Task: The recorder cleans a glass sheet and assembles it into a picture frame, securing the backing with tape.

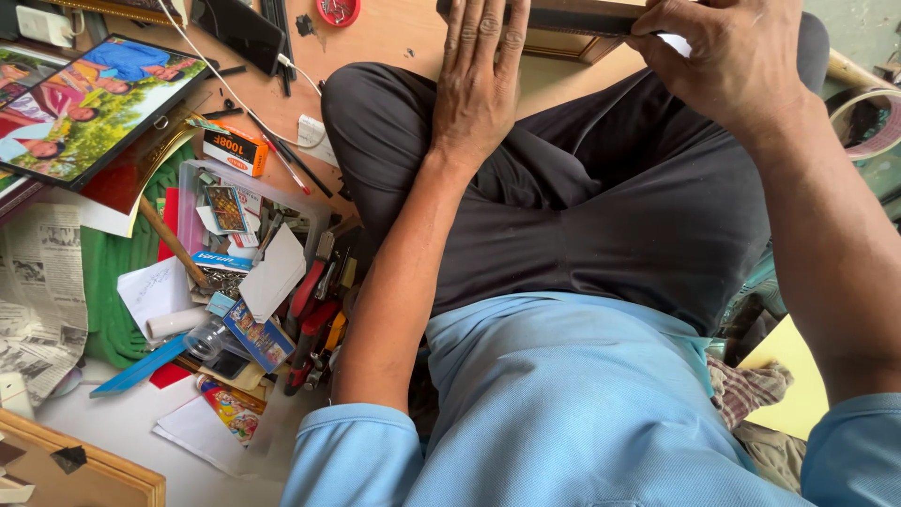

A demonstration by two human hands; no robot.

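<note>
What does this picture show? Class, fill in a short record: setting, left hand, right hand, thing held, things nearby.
setting: person seated cross-legged on the floor, dark trousers, light blue shirt
left hand: flat, fingers spread on the dark frame piece by the knee
right hand: grip closed on the same frame piece
thing held: long dark frame piece lying across the knees
things nearby: clear tray of tools and papers, framed colour photo, newspaper, roll of tape

Both hands, left hand (479, 80) flat, right hand (727, 56) gripping, hold a dark frame (572, 17).
</note>
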